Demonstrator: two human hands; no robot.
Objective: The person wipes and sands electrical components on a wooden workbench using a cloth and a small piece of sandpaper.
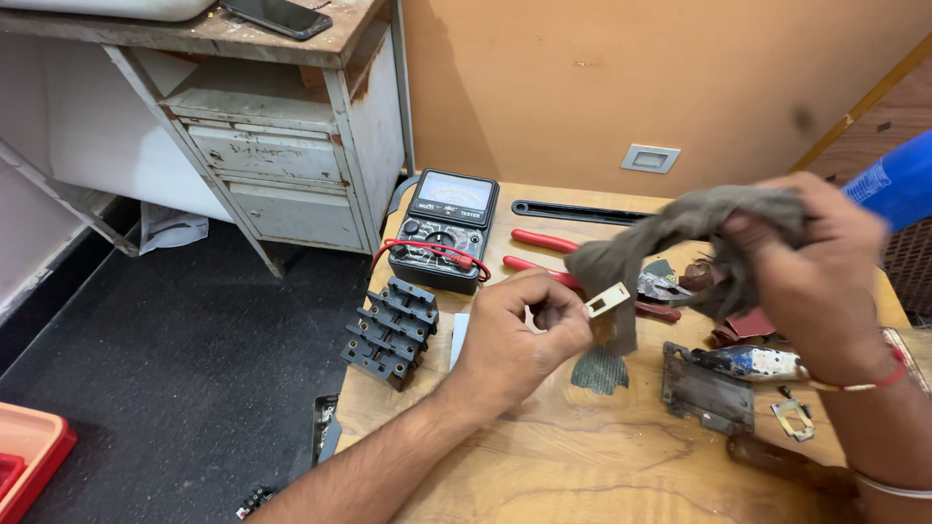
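My left hand (519, 330) pinches a small pale metal bracket (609, 300) with a rectangular hole, held just above the wooden table (544, 466). My right hand (811, 272) grips a grey-brown cloth (660, 243) that hangs down beside the bracket, its lower end close to or touching the piece. A red thread and a bangle circle my right wrist.
An analog multimeter (447, 228) with red leads, a black terminal block (390, 332), red-handled pliers (563, 262), a grey metal plate (707, 393), a small clip (794, 419) and a green abrasive pad (599, 371) lie on the table. A worn metal desk (282, 146) stands at left; an orange tray (29, 456) is on the floor.
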